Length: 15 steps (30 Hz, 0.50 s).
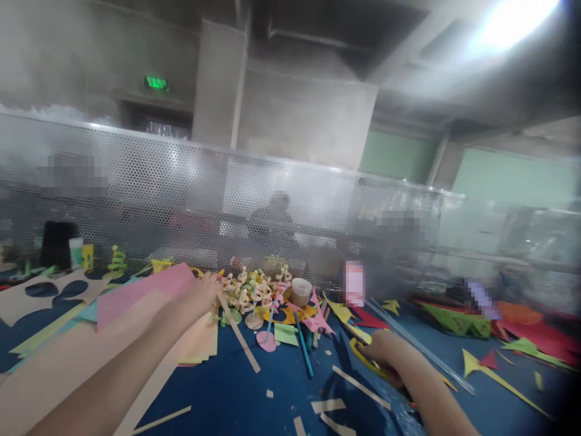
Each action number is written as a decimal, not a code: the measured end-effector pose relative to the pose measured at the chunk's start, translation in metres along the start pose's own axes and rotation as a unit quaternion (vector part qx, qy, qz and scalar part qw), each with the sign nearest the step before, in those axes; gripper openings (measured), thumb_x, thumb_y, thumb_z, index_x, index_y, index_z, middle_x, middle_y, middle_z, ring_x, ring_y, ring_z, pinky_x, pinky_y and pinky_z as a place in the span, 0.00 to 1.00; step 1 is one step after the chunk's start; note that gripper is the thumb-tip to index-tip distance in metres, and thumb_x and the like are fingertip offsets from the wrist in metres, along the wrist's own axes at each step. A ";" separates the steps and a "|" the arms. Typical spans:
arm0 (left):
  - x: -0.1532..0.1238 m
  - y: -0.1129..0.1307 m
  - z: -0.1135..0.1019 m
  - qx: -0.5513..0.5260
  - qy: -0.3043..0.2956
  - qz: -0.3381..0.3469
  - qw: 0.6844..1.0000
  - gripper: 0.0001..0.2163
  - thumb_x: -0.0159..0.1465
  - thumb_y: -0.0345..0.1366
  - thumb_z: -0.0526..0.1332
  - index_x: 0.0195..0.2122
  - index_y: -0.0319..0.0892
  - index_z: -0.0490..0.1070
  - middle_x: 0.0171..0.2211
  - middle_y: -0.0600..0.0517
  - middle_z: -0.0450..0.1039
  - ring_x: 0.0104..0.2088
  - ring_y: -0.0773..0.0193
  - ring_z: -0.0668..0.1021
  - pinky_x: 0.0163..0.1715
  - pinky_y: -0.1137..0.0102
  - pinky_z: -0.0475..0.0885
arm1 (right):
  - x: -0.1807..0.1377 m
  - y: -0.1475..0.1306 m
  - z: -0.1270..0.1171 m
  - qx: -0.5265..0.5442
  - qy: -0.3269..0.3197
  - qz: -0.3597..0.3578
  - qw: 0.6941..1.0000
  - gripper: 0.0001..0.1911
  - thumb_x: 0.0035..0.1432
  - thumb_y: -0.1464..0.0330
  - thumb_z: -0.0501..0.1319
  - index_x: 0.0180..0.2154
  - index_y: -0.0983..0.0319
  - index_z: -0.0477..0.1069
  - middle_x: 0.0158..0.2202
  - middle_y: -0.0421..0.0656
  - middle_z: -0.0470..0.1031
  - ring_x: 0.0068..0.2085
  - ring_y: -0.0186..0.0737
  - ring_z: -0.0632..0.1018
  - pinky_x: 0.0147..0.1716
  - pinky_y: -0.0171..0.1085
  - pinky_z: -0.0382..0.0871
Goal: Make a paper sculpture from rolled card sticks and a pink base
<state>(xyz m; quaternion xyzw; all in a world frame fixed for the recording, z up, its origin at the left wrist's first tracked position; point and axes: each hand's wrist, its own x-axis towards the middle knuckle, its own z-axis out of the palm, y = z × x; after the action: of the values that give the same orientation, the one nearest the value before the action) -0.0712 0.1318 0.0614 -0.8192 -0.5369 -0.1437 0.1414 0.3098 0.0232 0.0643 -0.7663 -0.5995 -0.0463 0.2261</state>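
Right fingers [373, 346] hold yellow scissors [367, 364]; left fingers [211, 284] lie beside paper curls [247, 295], their opening impossible to tell.

In my right hand [385, 351], the yellow handle [374, 367] looks like smooth plastic. At left I see matt, smooth paper sheets [143, 297]; at right, a glossy clear strip [422, 346], plastic-looking; far off, a shiny perforated metal screen [149, 175].

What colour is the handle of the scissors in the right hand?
The handle is yellow; head view.
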 end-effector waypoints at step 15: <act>0.000 -0.015 -0.003 0.017 -0.014 -0.010 1.000 0.13 0.62 0.36 0.55 0.46 0.40 0.64 0.46 0.47 0.66 0.41 0.60 0.72 0.39 0.60 0.70 | -0.016 -0.079 -0.020 -0.076 -0.076 -0.054 0.993 0.19 0.53 0.55 0.50 0.24 0.61 0.70 0.29 0.54 0.76 0.33 0.54 0.77 0.29 0.43 0.64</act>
<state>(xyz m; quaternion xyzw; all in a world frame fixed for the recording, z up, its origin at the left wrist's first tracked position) -0.0855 0.1368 0.0652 -0.8129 -0.5497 -0.1244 0.1467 0.2350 0.0152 0.1002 -0.7494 -0.6500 -0.0453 0.1180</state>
